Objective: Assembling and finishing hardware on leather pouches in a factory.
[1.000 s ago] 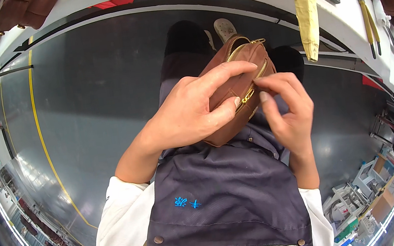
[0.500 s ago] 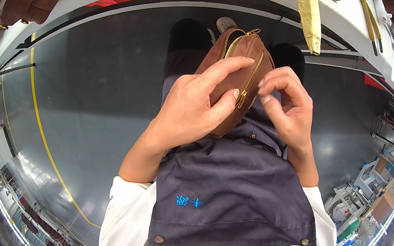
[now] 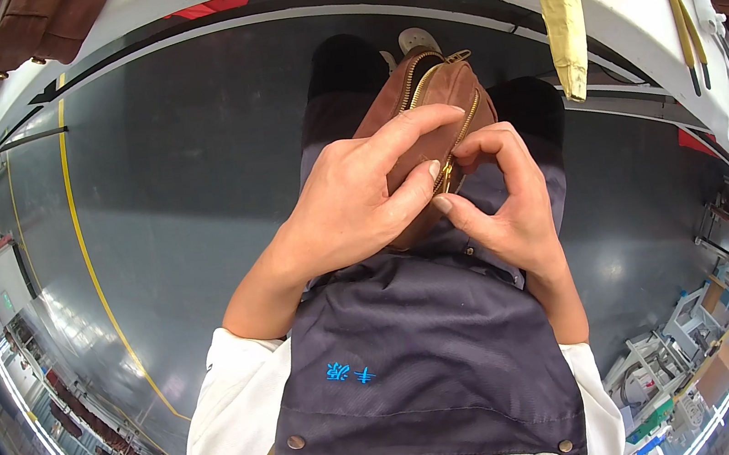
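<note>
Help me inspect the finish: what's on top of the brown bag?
The left hand lies across the brown bag, with the right hand near its gold zipper. The surface beneath them is hidden.

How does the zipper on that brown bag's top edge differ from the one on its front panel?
The top zipper gapes open, while the front zipper shows a narrow line of teeth. The top zipper curves; the front zipper runs straighter. The right hand is at the front zipper's lower end, while the top zipper's pull is untouched. Both are gold-toned, on one brown bag.

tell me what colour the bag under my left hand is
The bag is brown, seen in the head view.
</note>
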Motion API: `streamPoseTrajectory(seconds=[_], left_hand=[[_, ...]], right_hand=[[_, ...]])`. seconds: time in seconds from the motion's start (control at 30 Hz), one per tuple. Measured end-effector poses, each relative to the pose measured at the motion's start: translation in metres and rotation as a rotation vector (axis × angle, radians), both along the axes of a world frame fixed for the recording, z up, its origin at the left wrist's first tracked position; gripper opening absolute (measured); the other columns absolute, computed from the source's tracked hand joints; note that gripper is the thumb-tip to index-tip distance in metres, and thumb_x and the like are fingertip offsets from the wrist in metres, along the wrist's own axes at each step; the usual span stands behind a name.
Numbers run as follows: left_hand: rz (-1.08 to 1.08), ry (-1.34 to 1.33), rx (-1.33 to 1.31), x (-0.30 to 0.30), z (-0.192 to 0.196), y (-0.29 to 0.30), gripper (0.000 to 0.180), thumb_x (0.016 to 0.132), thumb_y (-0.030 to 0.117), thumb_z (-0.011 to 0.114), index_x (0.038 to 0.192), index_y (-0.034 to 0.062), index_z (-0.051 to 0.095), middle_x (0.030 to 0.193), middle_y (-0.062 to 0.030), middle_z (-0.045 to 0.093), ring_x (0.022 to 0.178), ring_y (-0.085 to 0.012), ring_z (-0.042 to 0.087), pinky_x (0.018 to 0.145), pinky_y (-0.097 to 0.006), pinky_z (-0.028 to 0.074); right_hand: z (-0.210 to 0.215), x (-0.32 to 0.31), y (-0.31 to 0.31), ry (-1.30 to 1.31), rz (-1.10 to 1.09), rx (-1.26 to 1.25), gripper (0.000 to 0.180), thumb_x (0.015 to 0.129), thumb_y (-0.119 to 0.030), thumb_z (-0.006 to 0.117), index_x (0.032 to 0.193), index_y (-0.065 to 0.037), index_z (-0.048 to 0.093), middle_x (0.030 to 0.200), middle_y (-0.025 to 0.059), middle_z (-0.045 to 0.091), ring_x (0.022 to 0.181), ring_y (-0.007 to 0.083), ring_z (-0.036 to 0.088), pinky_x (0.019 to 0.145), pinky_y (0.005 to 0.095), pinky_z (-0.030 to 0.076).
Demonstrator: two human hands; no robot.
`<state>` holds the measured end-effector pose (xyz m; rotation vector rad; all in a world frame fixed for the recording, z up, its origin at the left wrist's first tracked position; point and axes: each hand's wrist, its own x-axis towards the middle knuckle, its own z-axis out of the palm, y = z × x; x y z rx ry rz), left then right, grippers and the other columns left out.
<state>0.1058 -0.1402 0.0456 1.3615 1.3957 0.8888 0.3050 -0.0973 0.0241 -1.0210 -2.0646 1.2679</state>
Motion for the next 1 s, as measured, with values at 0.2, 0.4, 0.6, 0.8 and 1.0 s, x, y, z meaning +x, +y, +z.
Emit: streamPoseTrajectory(seconds=[0.2,0.4,0.6,0.8,1.0], left_hand=[[-0.025,-0.037,-0.04,-0.001,0.004,0.0,0.043,0.086,-0.002,0.059,0.128,0.0034,0.062,0.111,-0.0132,0.072,0.096,-0.0189,0.072,0.083,-0.03,0.054],[-0.022,-0.017,-0.027,-0.001,0.001,-0.001,0.044,0.085,-0.002,0.059,0.129,0.0037,0.062,0.109,-0.0133,0.072,0.095,-0.0193,0.072,0.083,-0.03,0.054],[-0.016,0.02,-0.016,-0.002,-0.003,0.0,0.044,0.085,-0.001,0.059,0.129,0.0035,0.062,0.11,-0.0131,0.072,0.095,-0.0198,0.072,0.083,-0.03,0.054],[-0.001,0.025,0.004,-0.002,-0.007,0.002,0.044,0.085,-0.002,0.059,0.128,0.0033,0.062,0.111,-0.0135,0.072,0.096,-0.02,0.072,0.083,-0.03,0.054],[-0.008,0.019,-0.033,-0.001,-0.006,0.005,0.043,0.086,-0.001,0.06,0.129,0.0039,0.062,0.11,-0.0131,0.072,0.093,-0.0194,0.072,0.082,-0.03,0.055]], right_hand=[[-0.001,0.001,-0.001,0.374,-0.293,-0.279,0.028,0.087,0.002,0.069,0.112,0.001,0.057,0.103,0.006,0.054,0.09,0.0126,0.057,0.085,0.0258,0.047],[-0.005,0.001,0.001,0.275,-0.263,-0.259,0.019,0.088,0.002,0.068,0.106,0.001,0.061,0.098,0.0061,0.058,0.087,0.0134,0.059,0.081,0.0258,0.048],[-0.004,-0.005,0.001,0.143,-0.165,-0.107,0.014,0.084,0.005,0.067,0.097,0.002,0.066,0.093,0.0092,0.065,0.081,0.0178,0.062,0.076,0.0282,0.05],[-0.005,-0.009,0.0,0.081,-0.225,-0.028,0.018,0.083,0.008,0.064,0.1,0.001,0.065,0.094,0.0094,0.063,0.081,0.019,0.063,0.076,0.0294,0.051],[-0.011,-0.005,0.001,0.084,-0.188,-0.046,0.02,0.082,0.007,0.066,0.1,0.001,0.063,0.094,0.0093,0.062,0.081,0.0191,0.062,0.075,0.0297,0.051]])
